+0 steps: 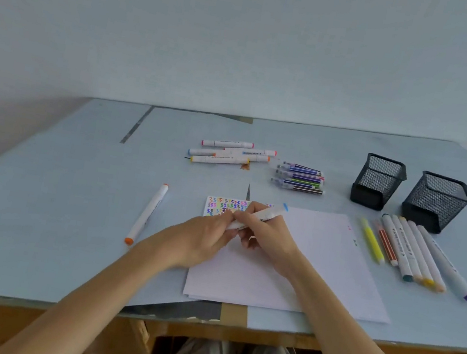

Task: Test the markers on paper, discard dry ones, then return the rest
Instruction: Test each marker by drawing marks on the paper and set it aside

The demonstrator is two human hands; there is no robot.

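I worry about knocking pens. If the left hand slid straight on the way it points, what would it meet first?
Likely the right hand, which it already meets on the held marker. Beyond lies the thin pens pile, though depth is unclear. Left hand.

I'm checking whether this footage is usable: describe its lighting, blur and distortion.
Head view: soft, even light with faint shadows and no glare on the pale blue table; wide-angle bending tilts the two black mesh pen cups outward; slight blur softens both hands and the white blue-capped marker they hold; print on the marker barrels is unreadable.
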